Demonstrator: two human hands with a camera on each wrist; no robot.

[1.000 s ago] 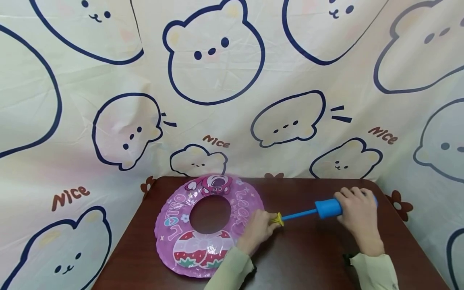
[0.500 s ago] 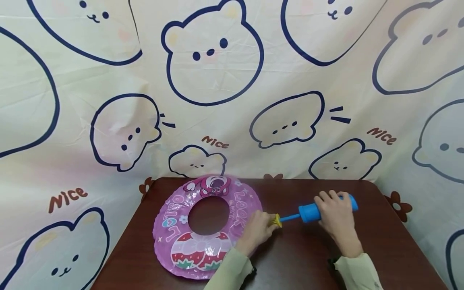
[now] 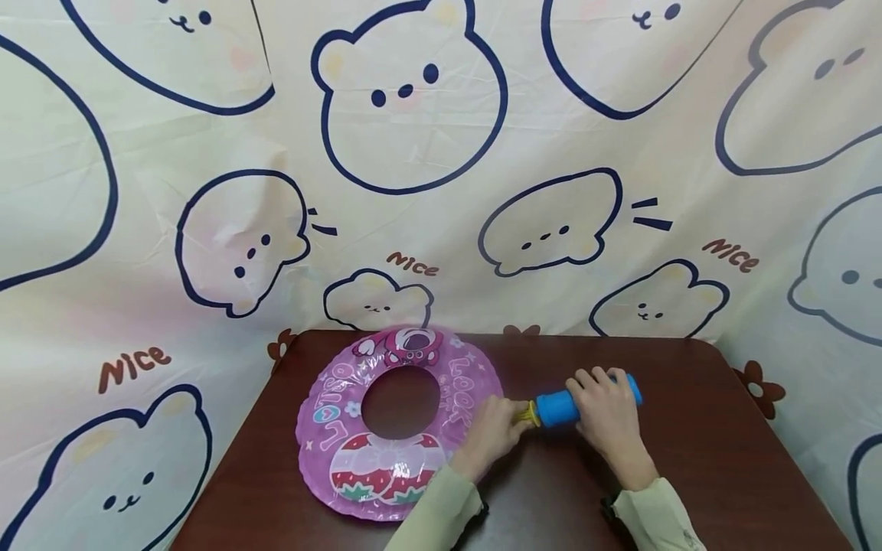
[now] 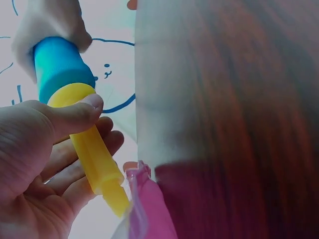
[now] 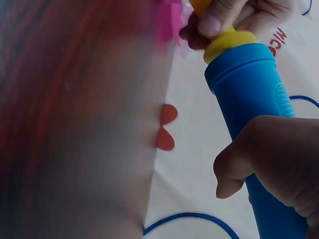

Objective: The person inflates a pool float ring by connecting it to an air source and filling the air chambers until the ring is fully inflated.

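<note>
A pink inflatable swim ring (image 3: 324, 474), plump and printed with strawberries and letters, lies on the brown table. At its right edge my left hand (image 3: 489, 436) pinches the yellow nozzle end (image 4: 94, 154) of a hand pump between thumb and fingers. The nozzle's narrow tip points at the pink plastic in the left wrist view; whether it sits inside a valve I cannot tell. My right hand (image 3: 609, 421) grips the pump's blue barrel (image 5: 249, 84). The barrel stands right against the yellow flange, with no blue rod showing between them.
The dark brown tabletop (image 3: 730, 459) runs out to the right of the hands. Behind and beside it hangs a pale cloth (image 3: 441, 229) printed with bear outlines, close to the table's back edge.
My right hand has slid the blue barrel leftward over its thin rod until it meets the yellow flange. The left hand keeps its pinch in nearly the same spot.
</note>
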